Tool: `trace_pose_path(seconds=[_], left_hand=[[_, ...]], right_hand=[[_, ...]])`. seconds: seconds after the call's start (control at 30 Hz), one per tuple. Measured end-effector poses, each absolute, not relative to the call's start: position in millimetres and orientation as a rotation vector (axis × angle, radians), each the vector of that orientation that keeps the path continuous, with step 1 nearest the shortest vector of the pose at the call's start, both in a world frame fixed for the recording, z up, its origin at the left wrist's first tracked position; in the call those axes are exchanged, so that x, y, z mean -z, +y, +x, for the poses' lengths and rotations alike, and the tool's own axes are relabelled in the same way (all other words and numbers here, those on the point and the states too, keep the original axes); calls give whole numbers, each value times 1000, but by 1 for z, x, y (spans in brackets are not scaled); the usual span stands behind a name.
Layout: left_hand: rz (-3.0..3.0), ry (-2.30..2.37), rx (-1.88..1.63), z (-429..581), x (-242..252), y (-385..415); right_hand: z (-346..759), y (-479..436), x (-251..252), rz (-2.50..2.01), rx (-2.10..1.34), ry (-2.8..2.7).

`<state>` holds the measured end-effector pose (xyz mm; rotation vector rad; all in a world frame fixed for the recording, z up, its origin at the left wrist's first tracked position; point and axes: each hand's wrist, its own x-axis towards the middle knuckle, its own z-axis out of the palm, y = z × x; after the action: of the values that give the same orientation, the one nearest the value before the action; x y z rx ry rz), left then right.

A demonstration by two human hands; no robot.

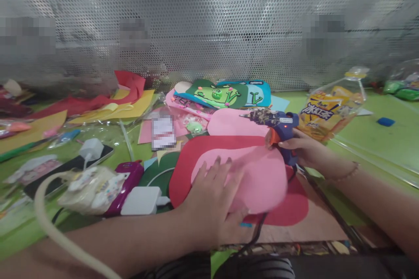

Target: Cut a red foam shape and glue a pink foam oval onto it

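Note:
My left hand (214,189) lies flat with its fingers spread on a rounded pink sheet (258,174). Beneath that sheet is a larger red sheet (186,157), showing along its left and upper edges. To the right, my right hand (301,146) grips a dark blue glue gun (285,133) with an orange trigger and a small lit red light. Its nozzle points left, above another pink sheet (232,123). The gun's black cord (258,233) comes out from under the sheets near the table's front edge.
A large bottle (330,104) with a yellow label stands behind my right hand. At left lie a power strip (98,189), a white charger (140,200) and a phone (46,178). Decorated cutouts (225,93) and red paper (131,85) lie farther back, before a perforated metal panel (209,22).

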<state>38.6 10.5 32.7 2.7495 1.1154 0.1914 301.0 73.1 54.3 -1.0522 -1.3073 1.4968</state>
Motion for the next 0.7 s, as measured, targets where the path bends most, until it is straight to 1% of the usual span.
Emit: trace_pose_path(seconds=[0.1, 0.2, 0.4, 0.57, 0.7], left_hand=[[2809, 878, -292, 36, -34, 9], [2845, 691, -319, 36, -38, 9], [2875, 613, -230, 39, -44, 8], [2955, 591, -135, 43, -40, 4], [2958, 530, -209, 42, -38, 4]], right_hand=[[298, 73, -56, -1013, -1483, -1215], [298, 73, -58, -968, -1496, -1106], [296, 73, -60, -982, -1514, -927], [293, 73, -60, -1037, -1528, -882], [293, 74, -61, -1053, -1546, -830]])
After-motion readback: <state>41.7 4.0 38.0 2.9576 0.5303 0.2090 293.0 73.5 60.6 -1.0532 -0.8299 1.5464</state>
